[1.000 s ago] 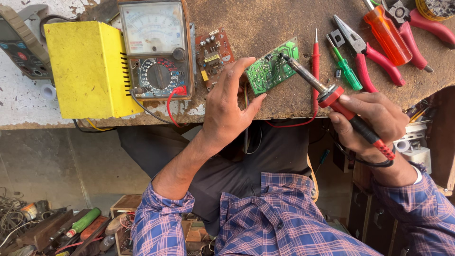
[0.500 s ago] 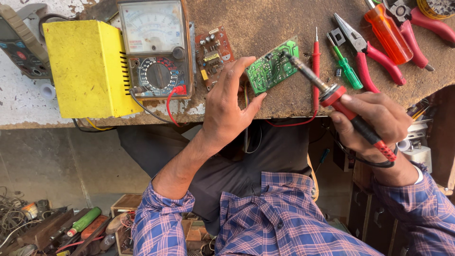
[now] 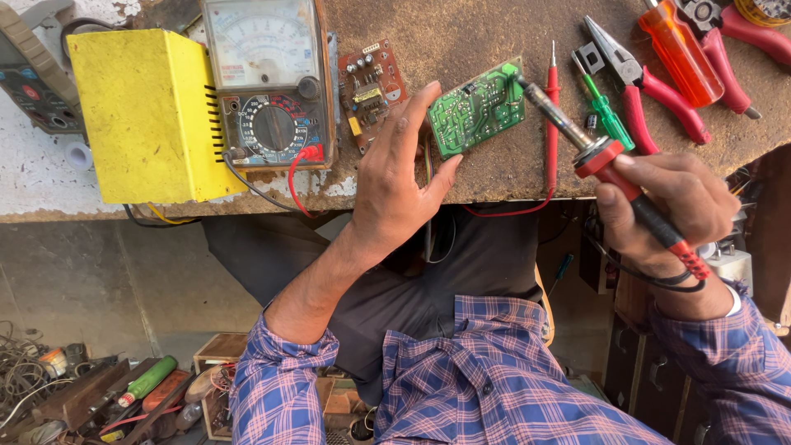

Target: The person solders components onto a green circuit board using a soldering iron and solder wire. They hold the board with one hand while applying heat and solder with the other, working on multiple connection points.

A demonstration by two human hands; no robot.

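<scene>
A green circuit board (image 3: 478,107) lies solder side up on the brown workbench (image 3: 461,33). My left hand (image 3: 400,185) rests at the bench edge with its fingertips against the board's left side, fingers apart. My right hand (image 3: 663,206) grips a red and black soldering iron (image 3: 610,161) by its handle. The iron's metal tip touches the board's upper right corner.
A yellow metal box (image 3: 144,111) and an analog multimeter (image 3: 268,78) stand at the left. A small brown circuit board (image 3: 371,91) lies beside the meter. A red probe (image 3: 551,115), green screwdriver (image 3: 604,111), red pliers (image 3: 638,86) and an orange-handled screwdriver (image 3: 680,53) lie at the right. Tools clutter the floor (image 3: 99,391).
The soldering iron's tip has slid a little to the right along the board, up to its upper right corner. My left hand has stayed by the board.
</scene>
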